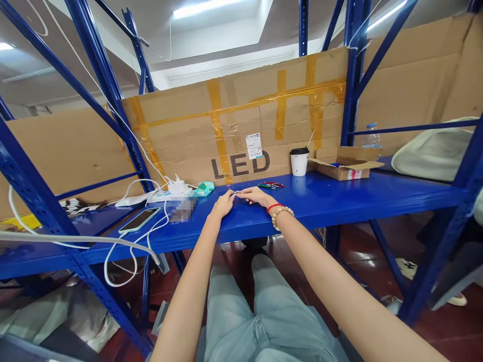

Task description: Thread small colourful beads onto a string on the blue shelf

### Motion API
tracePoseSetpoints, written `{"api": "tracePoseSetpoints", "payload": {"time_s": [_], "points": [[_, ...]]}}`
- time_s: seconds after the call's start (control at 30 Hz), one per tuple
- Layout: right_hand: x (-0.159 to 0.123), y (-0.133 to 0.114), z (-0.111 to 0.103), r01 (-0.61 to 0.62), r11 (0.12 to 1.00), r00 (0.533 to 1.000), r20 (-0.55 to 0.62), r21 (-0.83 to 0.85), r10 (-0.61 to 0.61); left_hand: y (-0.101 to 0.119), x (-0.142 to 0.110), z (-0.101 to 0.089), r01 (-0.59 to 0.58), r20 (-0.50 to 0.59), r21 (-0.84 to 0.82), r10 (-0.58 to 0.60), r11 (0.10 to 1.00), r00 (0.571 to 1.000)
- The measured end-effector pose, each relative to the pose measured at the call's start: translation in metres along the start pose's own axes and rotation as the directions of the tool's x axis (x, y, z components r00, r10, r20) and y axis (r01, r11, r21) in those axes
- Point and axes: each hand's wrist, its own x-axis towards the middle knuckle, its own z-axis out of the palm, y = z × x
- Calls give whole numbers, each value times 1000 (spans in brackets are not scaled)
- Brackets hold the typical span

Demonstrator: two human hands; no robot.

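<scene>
My left hand (pixel 225 203) and my right hand (pixel 255 195) meet over the blue tabletop (pixel 241 217). The fingertips of both are pinched around a small, thin, whitish thing (pixel 237 192), too small to name and partly hidden by the fingers. Just beyond my right hand lies a little pile of slim red, green and dark items (pixel 271 185), perhaps pens. A green and white soft packet (pixel 204 188) is on the tabletop, past my left hand.
On the left are a phone (pixel 140 220), a power strip (pixel 160 196) and white cables (pixel 150 227) hanging over the edge. A lidded paper cup (pixel 299 163) and an open cardboard box (pixel 341 170) stand right. Cardboard (pixel 181 130) walls the back; blue posts (pixel 352 100) frame the sides.
</scene>
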Motion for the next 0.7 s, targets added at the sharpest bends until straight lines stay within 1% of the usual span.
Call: {"api": "tracePoseSetpoints", "payload": {"time_s": [0.17, 0.3, 0.5, 0.7], "points": [[3, 3, 0, 12, 998, 1000, 11, -54, -11, -3, 3, 3, 11, -2, -4, -11, 1000, 1000], [6, 6, 1, 13, 999, 1000, -5, -51, -14, -2, 2, 2, 10, -2, 22, -10, 1000, 1000], [10, 8, 3, 18, 999, 1000, 9, -39, -18, 0, -1, 1, 3, -5, 40, -3, 999, 1000], [8, 12, 3, 45, 997, 998, 54, -60, -42, 0, -1, 1, 0, -17, 47, 1, 999, 1000]]}}
